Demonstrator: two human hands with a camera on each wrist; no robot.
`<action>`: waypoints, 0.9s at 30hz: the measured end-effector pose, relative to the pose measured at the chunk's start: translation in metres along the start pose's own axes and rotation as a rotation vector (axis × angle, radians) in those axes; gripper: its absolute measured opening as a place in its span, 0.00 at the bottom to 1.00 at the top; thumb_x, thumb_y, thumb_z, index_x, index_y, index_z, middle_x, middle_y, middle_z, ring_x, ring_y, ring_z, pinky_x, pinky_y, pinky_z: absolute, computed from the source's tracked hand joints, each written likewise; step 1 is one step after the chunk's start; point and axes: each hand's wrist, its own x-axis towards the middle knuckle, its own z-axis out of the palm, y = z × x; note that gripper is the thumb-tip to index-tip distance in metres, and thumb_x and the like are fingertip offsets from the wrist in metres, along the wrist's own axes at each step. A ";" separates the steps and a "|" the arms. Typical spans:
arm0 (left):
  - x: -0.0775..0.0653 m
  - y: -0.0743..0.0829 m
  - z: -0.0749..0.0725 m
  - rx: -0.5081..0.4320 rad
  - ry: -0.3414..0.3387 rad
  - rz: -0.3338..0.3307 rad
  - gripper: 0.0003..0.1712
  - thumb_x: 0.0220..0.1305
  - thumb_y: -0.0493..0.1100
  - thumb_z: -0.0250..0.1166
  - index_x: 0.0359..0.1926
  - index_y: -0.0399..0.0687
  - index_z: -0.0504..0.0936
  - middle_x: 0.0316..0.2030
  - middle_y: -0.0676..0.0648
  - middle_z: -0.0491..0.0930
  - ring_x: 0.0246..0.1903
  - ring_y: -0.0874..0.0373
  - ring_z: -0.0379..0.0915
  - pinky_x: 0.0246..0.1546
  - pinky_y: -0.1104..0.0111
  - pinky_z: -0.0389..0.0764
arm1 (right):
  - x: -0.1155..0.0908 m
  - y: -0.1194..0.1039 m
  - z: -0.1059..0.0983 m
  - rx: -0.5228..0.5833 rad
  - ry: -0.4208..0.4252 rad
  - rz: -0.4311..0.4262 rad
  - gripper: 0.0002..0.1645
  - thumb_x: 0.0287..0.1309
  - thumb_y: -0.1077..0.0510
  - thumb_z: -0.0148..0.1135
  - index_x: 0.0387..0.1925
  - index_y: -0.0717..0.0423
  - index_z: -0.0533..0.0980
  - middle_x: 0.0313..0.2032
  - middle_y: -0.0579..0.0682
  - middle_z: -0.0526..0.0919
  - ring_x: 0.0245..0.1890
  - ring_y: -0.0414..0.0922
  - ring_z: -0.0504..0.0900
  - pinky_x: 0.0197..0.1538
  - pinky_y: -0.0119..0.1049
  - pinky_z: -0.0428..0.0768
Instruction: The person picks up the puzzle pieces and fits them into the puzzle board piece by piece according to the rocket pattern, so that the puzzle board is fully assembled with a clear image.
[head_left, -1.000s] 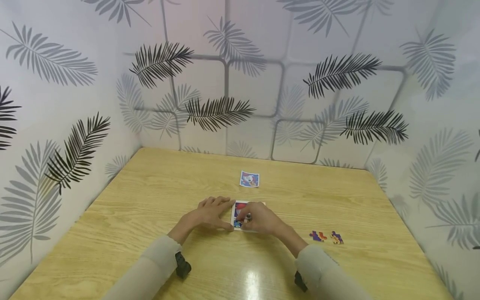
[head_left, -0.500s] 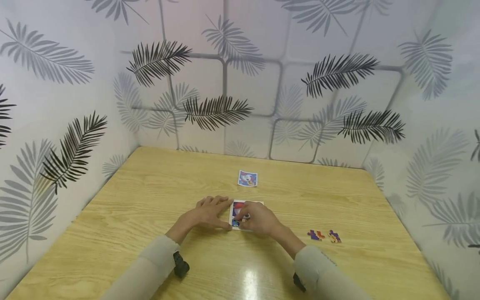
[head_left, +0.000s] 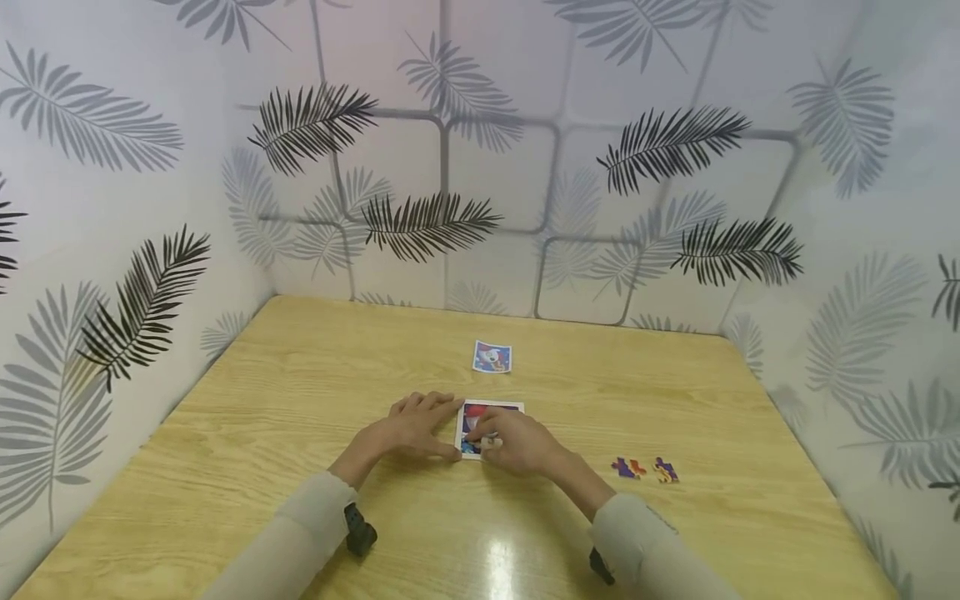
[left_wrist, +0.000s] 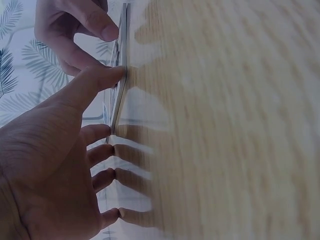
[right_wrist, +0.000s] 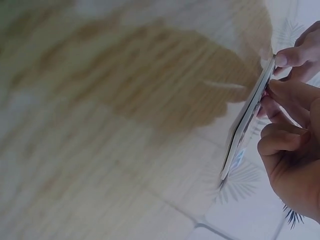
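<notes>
In the head view a small white-framed jigsaw puzzle (head_left: 492, 406) with red, blue and purple pieces lies on the wooden table, partly covered by my right hand (head_left: 517, 440). That hand's thumb and index finger come together low on the picture's left half, pinching a puzzle piece mostly hidden by the fingers; its other fingers are curled. My left hand (head_left: 414, 425) has its fingers spread, fingertips on the table. Its thumb and index finger touch the frame's left side, and in the left wrist view the thumb (left_wrist: 107, 77) lies against the frame's edge (left_wrist: 121, 75).
Two loose puzzle pieces, one purple and red (head_left: 628, 467), the other purple and orange (head_left: 665, 470), lie right of my right hand. Beyond the puzzle a small picture card (head_left: 492, 357) lies on the table (head_left: 337, 350). A leaf-patterned covering (head_left: 510, 167) surrounds the table's back and sides.
The right hand has shifted slightly, uncovering more of the frame's top right. The left hand stays in place against the frame; the whole view drifts a little.
</notes>
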 end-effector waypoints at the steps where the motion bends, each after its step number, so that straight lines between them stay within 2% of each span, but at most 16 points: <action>1: 0.000 0.000 0.000 -0.001 0.003 0.002 0.55 0.62 0.66 0.70 0.83 0.58 0.56 0.80 0.46 0.55 0.74 0.38 0.52 0.73 0.37 0.50 | -0.001 0.000 -0.001 -0.012 -0.011 -0.013 0.18 0.63 0.65 0.67 0.54 0.58 0.86 0.58 0.55 0.82 0.57 0.54 0.82 0.60 0.54 0.80; 5: -0.001 0.000 0.001 -0.018 0.005 0.009 0.55 0.62 0.65 0.70 0.83 0.58 0.56 0.80 0.46 0.54 0.74 0.36 0.52 0.73 0.36 0.49 | -0.007 0.003 -0.006 -0.005 -0.040 -0.058 0.19 0.68 0.63 0.63 0.58 0.56 0.84 0.61 0.56 0.81 0.59 0.55 0.81 0.61 0.54 0.80; 9: -0.002 0.001 0.001 -0.020 -0.001 0.004 0.54 0.63 0.65 0.70 0.83 0.58 0.55 0.81 0.46 0.54 0.74 0.37 0.51 0.74 0.36 0.48 | -0.013 0.010 -0.011 0.059 0.001 -0.079 0.20 0.70 0.64 0.62 0.60 0.57 0.82 0.61 0.56 0.82 0.60 0.56 0.81 0.61 0.55 0.80; 14: -0.003 0.004 -0.004 -0.009 -0.005 -0.011 0.54 0.63 0.64 0.70 0.83 0.57 0.56 0.80 0.46 0.54 0.75 0.37 0.50 0.74 0.37 0.48 | -0.020 0.022 -0.018 0.092 0.053 -0.036 0.22 0.68 0.65 0.64 0.63 0.59 0.80 0.59 0.57 0.82 0.60 0.57 0.81 0.60 0.55 0.80; 21: -0.010 0.014 -0.015 -0.005 -0.022 -0.016 0.53 0.65 0.63 0.69 0.83 0.54 0.56 0.80 0.44 0.54 0.75 0.37 0.50 0.74 0.38 0.49 | -0.032 0.035 -0.023 0.127 0.077 -0.011 0.22 0.67 0.63 0.67 0.61 0.60 0.81 0.57 0.57 0.84 0.59 0.57 0.81 0.55 0.54 0.82; 27: -0.013 0.015 -0.013 -0.022 -0.009 -0.008 0.53 0.64 0.62 0.71 0.82 0.52 0.58 0.79 0.44 0.57 0.74 0.37 0.52 0.74 0.38 0.50 | -0.048 0.043 -0.028 0.148 0.097 0.022 0.25 0.64 0.63 0.68 0.63 0.61 0.79 0.58 0.59 0.83 0.61 0.60 0.80 0.57 0.59 0.81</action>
